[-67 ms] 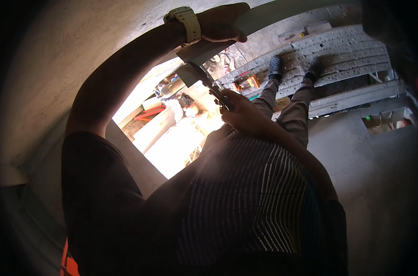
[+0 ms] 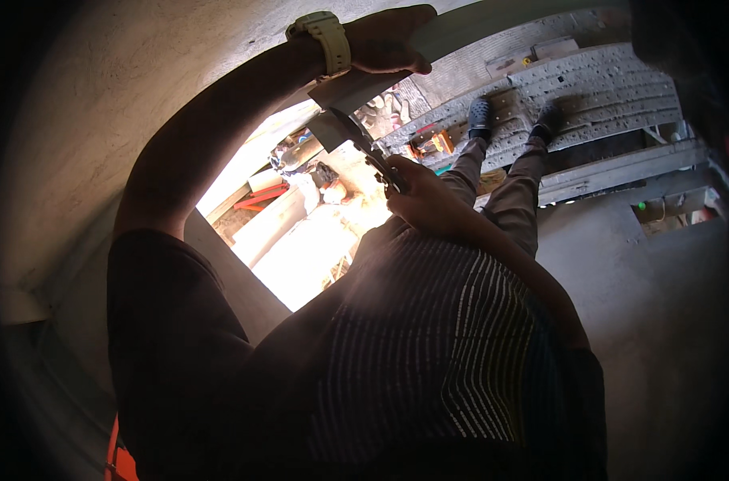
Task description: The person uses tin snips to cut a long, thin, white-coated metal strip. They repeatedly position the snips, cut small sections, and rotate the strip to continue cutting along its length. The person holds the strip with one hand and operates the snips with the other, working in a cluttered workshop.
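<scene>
Toward twelve o'clock, our left hand [image 2: 392,40] (the one wearing a pale watch [image 2: 331,42]) lies across a long grey strip [image 2: 493,30], its thumb and fingertips spread to the two sides; whether it grips, we cannot tell. Below it, nearer one o'clock, our right hand [image 2: 425,196] is closed around one end of a dark tool [image 2: 370,150], which points toward eleven o'clock, near the strip's lower end. At two o'clock, our shoes [image 2: 479,116] stand on a speckled grey plank [image 2: 609,88].
</scene>
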The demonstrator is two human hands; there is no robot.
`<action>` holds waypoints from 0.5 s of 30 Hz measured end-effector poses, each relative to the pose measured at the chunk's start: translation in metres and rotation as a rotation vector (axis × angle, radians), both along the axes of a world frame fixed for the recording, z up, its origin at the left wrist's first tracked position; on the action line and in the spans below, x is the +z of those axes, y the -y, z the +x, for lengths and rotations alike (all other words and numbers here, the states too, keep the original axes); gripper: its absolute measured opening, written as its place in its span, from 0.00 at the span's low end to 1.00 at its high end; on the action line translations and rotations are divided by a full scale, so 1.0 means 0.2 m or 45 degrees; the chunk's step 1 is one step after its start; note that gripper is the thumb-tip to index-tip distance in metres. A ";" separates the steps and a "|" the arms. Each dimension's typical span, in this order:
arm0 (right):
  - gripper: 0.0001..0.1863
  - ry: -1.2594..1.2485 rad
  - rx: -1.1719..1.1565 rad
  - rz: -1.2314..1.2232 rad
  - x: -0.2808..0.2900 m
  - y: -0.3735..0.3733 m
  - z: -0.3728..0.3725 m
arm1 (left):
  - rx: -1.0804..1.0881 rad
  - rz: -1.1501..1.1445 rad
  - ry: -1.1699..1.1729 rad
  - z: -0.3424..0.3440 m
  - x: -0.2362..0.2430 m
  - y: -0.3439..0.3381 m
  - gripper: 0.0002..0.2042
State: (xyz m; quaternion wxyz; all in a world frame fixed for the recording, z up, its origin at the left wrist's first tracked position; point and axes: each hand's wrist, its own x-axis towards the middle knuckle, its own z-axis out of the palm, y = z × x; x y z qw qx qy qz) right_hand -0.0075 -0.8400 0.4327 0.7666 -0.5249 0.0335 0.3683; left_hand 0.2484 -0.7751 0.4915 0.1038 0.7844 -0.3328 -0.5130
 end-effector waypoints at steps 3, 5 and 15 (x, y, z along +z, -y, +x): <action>0.14 0.081 -0.062 -0.098 0.00 -0.01 -0.02 | -0.048 -0.025 0.110 -0.05 0.02 -0.01 0.38; 0.13 0.037 -0.020 -0.130 0.00 -0.01 -0.03 | 0.001 -0.080 0.214 -0.10 0.04 -0.02 0.40; 0.12 0.057 -0.005 -0.167 0.03 0.01 -0.01 | -0.031 0.108 -0.016 -0.01 -0.01 0.03 0.39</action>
